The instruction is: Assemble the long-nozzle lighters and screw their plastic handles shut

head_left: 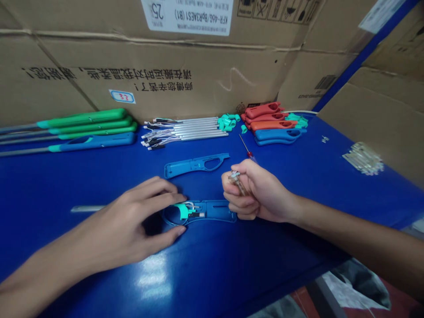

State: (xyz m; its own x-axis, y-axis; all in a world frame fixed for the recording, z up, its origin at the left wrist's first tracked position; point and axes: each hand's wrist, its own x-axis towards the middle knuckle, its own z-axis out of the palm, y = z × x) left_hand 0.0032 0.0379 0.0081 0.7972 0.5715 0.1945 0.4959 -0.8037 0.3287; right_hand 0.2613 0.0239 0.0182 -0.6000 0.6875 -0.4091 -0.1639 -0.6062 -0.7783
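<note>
My left hand spans the looped end of a blue lighter casing half lying on the table, thumb and fingers at its two edges. In that casing sit a teal trigger piece, thin wires and a small black part with a white tip. A metal tube extends leftward from under my left hand. My right hand, above the casing's right end, is closed around a small clear lighter fuel tank, most of which is hidden by the fingers. The matching blue casing half lies behind.
Assembled green lighters and a blue lighter lie back left. Several metal tubes with wires, teal pieces, orange casings, and a screwdriver line the back. Clear tanks lie right. Cardboard walls border the table.
</note>
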